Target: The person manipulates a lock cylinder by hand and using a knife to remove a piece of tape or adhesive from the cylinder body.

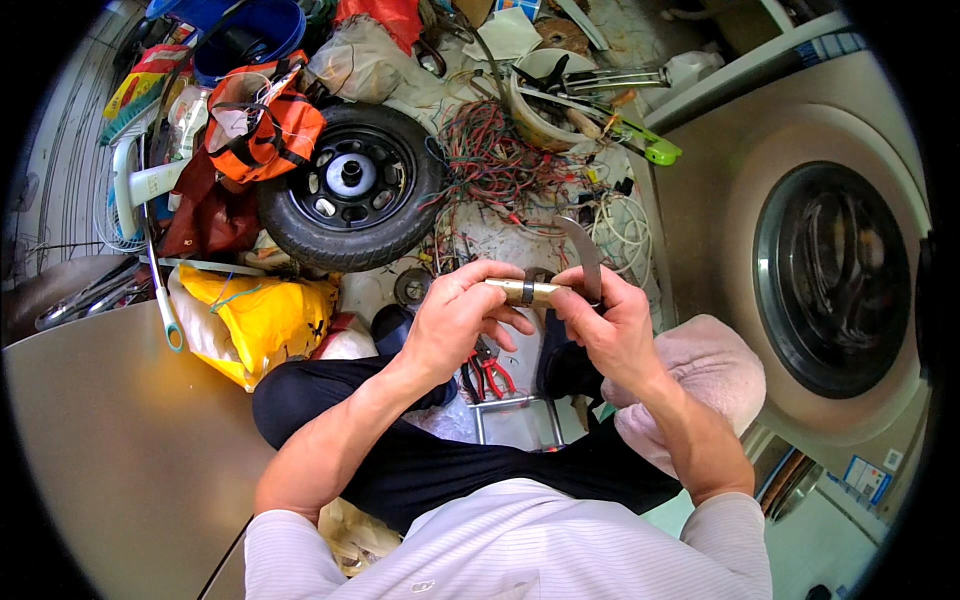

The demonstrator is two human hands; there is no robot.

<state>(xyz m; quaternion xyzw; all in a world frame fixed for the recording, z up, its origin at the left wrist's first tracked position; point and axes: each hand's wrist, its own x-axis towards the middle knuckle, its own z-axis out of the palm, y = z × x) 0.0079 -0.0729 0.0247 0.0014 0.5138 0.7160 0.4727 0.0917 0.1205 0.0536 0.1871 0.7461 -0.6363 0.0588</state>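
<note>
Between my two hands is a short brass-coloured bar with a dark band round its middle. My left hand pinches its left end between thumb and index finger, the other fingers loosely curled. At the right end my right hand grips the bar with thumb and fingers. A curved, dark metal blade rises from the right hand and bends leftward at its tip. Whether the blade joins the bar is hidden by the fingers. Below the hands, red-handled pliers lie by a metal-framed stand between my legs.
A black-rimmed tyre lies ahead, beside a tangle of red and green wires. Behind is a white bucket of tools. A yellow bag sits left. A front-loading washing machine stands close on the right.
</note>
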